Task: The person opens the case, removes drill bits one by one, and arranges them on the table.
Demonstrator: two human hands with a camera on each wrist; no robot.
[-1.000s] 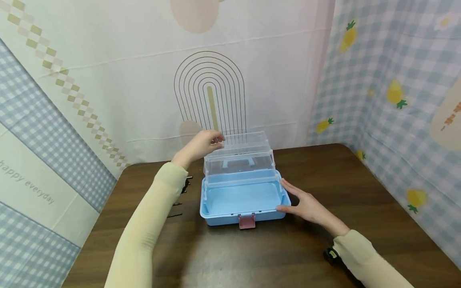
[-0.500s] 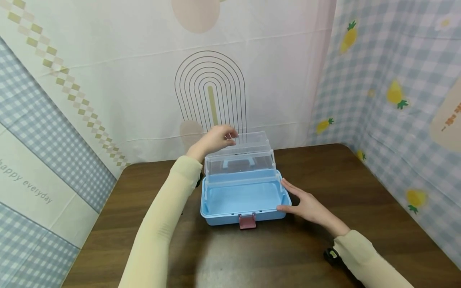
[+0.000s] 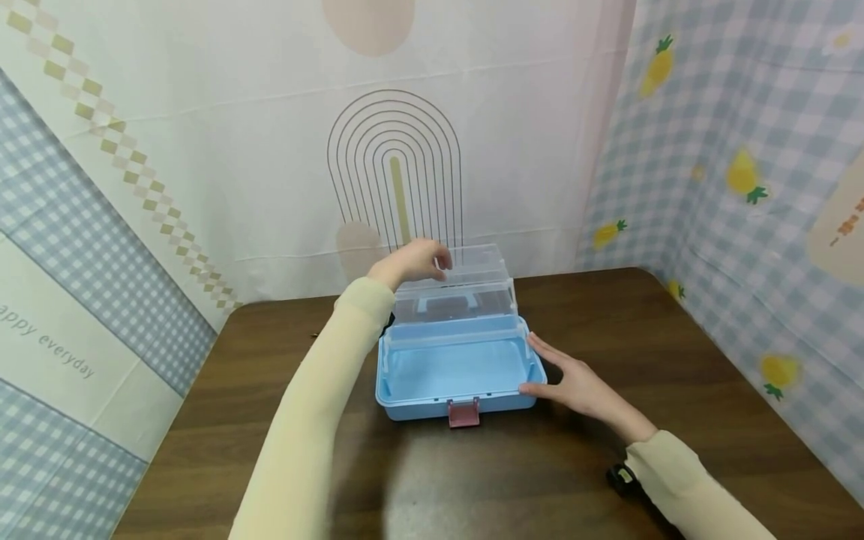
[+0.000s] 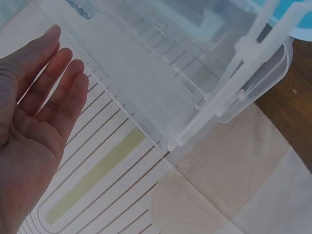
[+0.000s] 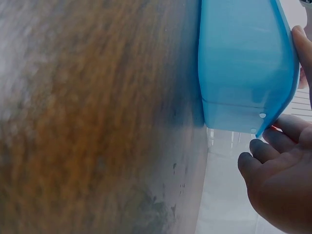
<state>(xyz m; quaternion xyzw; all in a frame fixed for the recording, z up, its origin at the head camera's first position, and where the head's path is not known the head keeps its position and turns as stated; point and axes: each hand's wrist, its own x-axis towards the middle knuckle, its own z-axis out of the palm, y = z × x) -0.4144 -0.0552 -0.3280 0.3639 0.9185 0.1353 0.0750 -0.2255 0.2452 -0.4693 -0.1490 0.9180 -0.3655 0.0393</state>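
Note:
A light blue toolbox (image 3: 415, 411) sits on the table with its clear trays (image 3: 496, 296) raised and spread toward the back. A pinkish latch (image 3: 463, 414) hangs at its front. My left hand (image 3: 418, 261) hovers by the upper trays, fingers loosely bent and holding nothing; in the left wrist view a gap shows between the fingers and the clear plastic. At the box's right end, my right hand (image 3: 574, 384) holds the rim, thumb at the front corner and fingers farther back. The right wrist view shows fingertips (image 5: 280, 127) at the blue corner.
The brown wooden table (image 3: 540, 472) runs back to a patterned cloth (image 3: 540, 150). A small object (image 3: 314, 334) lies left of the box, and the left sleeve (image 3: 317, 412) covers part of that side. A black device (image 3: 621, 478) sits at the right wrist.
My left hand has moved right along the raised trays, its arm now covering most small items on the left. The right hand and the toolbox stay in place.

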